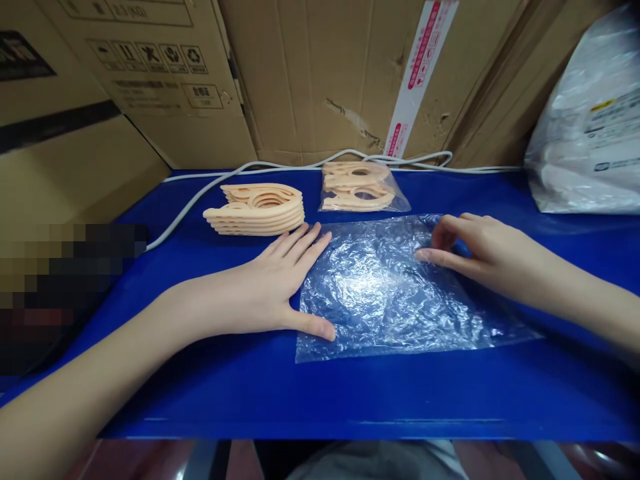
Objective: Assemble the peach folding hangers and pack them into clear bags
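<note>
A clear, crinkled plastic bag (380, 293) lies flat on the blue tabletop between my hands. My left hand (270, 287) is spread, its fingertips and thumb resting on the bag's left edge. Over the bag's upper right part is my right hand (465, 247), fingers curled and the thumb apart from them; no grip on the film shows. Just beyond my left fingertips sits a stack of peach plastic pieces with oval cut-outs, like folded hangers (255, 212). Similar pieces lie inside a small clear packet (357, 187) behind the bag.
Cardboard boxes (320, 80) stand along the back and left of the blue table (350, 400). A white cable (200, 193) runs along the back. At the far right is a white plastic sack (590, 127). A dark, pixelated patch (75, 280) covers the left side.
</note>
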### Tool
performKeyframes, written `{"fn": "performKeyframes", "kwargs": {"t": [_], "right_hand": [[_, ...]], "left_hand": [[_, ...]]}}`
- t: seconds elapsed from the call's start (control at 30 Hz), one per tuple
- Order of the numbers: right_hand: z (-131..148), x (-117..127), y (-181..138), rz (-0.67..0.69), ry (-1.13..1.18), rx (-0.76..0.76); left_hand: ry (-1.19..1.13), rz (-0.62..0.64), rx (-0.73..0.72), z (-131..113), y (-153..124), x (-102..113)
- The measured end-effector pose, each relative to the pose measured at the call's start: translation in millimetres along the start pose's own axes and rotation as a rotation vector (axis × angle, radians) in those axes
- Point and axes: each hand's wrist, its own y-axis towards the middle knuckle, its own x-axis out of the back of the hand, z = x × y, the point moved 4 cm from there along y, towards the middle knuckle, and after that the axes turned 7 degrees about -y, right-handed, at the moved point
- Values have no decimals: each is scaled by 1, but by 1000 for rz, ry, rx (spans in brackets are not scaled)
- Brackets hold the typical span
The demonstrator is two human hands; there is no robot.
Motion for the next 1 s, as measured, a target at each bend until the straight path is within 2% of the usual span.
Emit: {"fn": "performKeyframes", "kwargs": {"t": [0.23, 0.43, 0.63, 1.0], "right_hand": [[28, 8, 2, 9, 85, 224], [39, 1, -4, 51, 134, 401], [43, -2, -7, 128, 88, 441], [45, -10, -18, 108, 93, 447]], "left_hand": [[6, 5, 20, -2, 1, 2], [-4, -18, 27, -4, -1, 5], [-22, -5, 48, -3, -1, 4], [-23, -15, -8, -6, 0, 2]]}}
